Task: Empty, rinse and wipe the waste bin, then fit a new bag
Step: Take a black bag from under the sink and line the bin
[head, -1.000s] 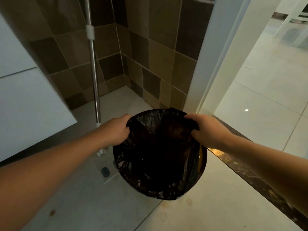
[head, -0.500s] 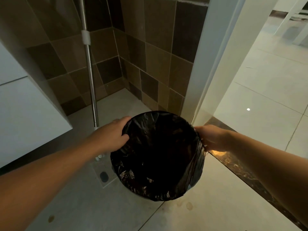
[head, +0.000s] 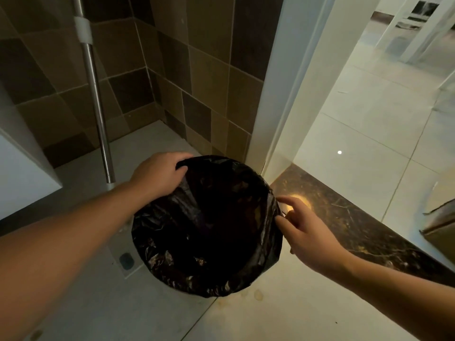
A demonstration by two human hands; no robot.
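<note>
View from above of the waste bin (head: pixel 277 260), which stood on the floor (head: pixel 307 313) in the tiled corner by the door frame (head: pixel 275 107), its mouth lined with a black bag (head: pixel 206 230). The left hand (head: pixel 160 172) gripped the bag's far-left edge, fingers curled over it. The right hand (head: pixel 305 232) lay just beside the right edge, fingers spread and relaxed, holding nothing; that edge lay directly to its left, the nearer side to tuck.
</note>
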